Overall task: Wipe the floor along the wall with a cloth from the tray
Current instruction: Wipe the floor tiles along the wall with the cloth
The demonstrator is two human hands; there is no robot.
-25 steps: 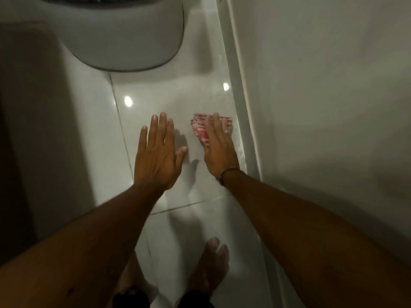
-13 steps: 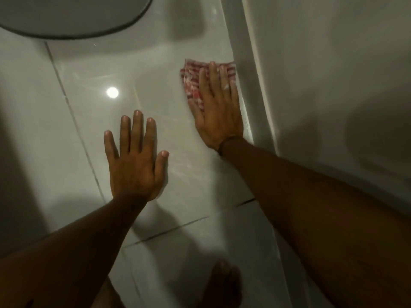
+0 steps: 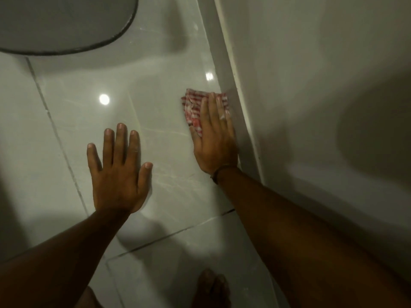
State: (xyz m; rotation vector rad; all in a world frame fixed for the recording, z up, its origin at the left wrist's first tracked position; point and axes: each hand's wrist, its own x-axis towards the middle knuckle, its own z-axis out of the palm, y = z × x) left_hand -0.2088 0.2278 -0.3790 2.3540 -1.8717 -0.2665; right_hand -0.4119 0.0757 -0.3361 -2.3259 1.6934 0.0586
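A red-and-white checked cloth [image 3: 193, 105] lies flat on the glossy pale floor tiles [image 3: 160, 85], right against the white skirting [image 3: 233, 90] at the foot of the wall [image 3: 311, 85]. My right hand [image 3: 214, 138] presses down on the cloth, fingers stretched forward over it, its edge touching the skirting. My left hand [image 3: 119, 172] rests flat on the tile to the left, fingers spread, holding nothing. No tray is in view.
A large grey rounded object with a dark rim [image 3: 62, 23] sits on the floor at the top left. My bare foot [image 3: 211, 287] stands on the tiles at the bottom. Dark grout lines cross the floor.
My right hand has pulled the cloth back toward me along the skirting after pushing it forward. My left hand stays flat on the tile. The camera has shifted a little.
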